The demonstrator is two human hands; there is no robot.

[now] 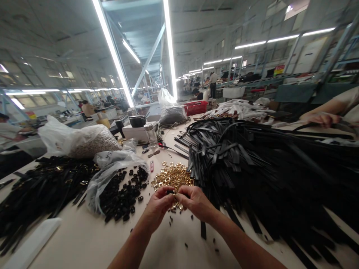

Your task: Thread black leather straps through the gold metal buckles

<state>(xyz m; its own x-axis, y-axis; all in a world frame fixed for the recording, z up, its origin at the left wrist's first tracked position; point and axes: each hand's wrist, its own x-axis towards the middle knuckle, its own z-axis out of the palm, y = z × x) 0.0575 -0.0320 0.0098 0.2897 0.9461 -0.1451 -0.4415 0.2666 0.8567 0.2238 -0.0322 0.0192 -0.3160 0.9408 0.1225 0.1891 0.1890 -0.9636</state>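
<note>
My left hand (158,205) and my right hand (195,203) meet over the table, fingers pinched together on a small dark piece and a gold buckle between them. Just beyond the fingertips lies a heap of gold metal buckles (172,176). To the left, an open clear bag spills small black loops (122,194). A big pile of black straps (252,164) spreads to the right of my right hand. A few tiny black bits (185,244) lie scattered on the pale tabletop below my hands.
Another heap of black straps with buckles (42,186) fills the left. A plastic bag of pale parts (84,142), a clear jar (151,134), a white box (137,131) and a red basket (195,107) stand further back. Another person's hand (322,118) works at the far right.
</note>
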